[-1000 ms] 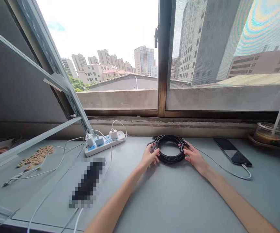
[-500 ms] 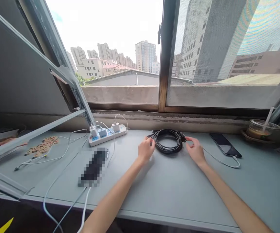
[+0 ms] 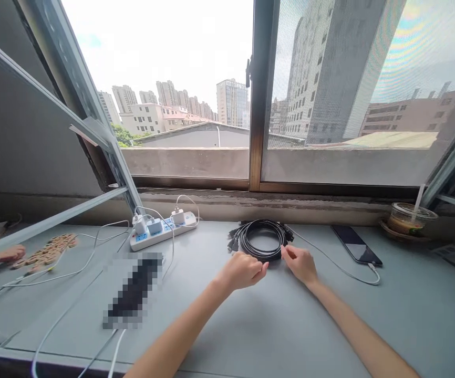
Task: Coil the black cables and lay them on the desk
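A coil of black cable (image 3: 244,237) lies flat on the desk, with several dark plugs bunched at its left and right sides. My left hand (image 3: 241,272) is just in front of the coil, its fingers curled in; what they hold, if anything, is hidden. At the coil's front right edge is my right hand (image 3: 301,264), thumb and fingers drawn together beside the cable. Whether those fingertips grip anything is too small to make out.
A white power strip (image 3: 160,240) with chargers and a blurred-out dark device (image 3: 135,294) are at left. Rightward lie a phone (image 3: 357,245) on a white cord and a lidded drink cup (image 3: 406,220). Another person's hand (image 3: 9,254) is near small tan pieces (image 3: 50,251) beyond the metal frame.
Both hands have come from the coil's two sides round to its front, closer together. The left hand has turned over. The camera view has shifted, and the other person's hand shows more clearly.
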Tool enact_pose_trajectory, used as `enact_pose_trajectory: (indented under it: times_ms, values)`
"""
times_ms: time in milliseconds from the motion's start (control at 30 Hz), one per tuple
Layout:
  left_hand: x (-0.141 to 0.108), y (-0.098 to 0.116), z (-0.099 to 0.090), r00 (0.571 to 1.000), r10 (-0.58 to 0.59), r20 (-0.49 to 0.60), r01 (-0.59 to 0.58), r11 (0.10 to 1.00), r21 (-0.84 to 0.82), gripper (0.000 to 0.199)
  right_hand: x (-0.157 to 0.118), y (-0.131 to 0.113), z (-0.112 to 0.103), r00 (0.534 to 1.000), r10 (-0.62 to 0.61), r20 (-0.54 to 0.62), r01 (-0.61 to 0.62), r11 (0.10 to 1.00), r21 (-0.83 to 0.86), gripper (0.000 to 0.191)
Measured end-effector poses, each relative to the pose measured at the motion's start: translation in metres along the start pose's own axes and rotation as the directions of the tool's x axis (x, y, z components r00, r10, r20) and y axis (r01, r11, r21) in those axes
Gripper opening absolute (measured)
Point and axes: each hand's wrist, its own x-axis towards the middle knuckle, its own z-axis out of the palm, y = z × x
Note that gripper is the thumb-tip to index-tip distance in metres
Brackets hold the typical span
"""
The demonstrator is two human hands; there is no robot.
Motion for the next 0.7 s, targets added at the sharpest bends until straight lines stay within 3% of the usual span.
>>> enact_pose_trajectory:
  times_ms: [133, 233, 500, 700]
  values:
    - [0.001, 0.003, -0.009, 1.0, 0.019, 0.007, -0.02, 0.995, 0.094, 0.044, -0.007, -0.013, 0.011, 0.979, -0.172, 0.106, 0.167, 0.985, 0.054, 0.047]
    - [0.002, -0.001, -0.014, 1.0, -0.008, -0.005, 0.009, 0.996, 0.094, 0.041, -0.008, -0.015, 0.014, 0.966, -0.221, 0.137, 0.209, 0.973, 0.098, 0.047]
    - [0.001, -0.027, -0.016, 0.991, -0.083, -0.104, 0.093, 0.99, 0.102, 0.039, -0.005, -0.01, 0.014, 0.975, -0.193, 0.106, 0.169, 0.965, 0.202, 0.05]
    - [-0.001, -0.036, -0.008, 0.978, -0.154, -0.138, 0.167, 0.982, 0.085, 0.042, -0.005, -0.007, 0.01, 0.996, -0.091, 0.01, 0.085, 0.956, 0.28, 0.053]
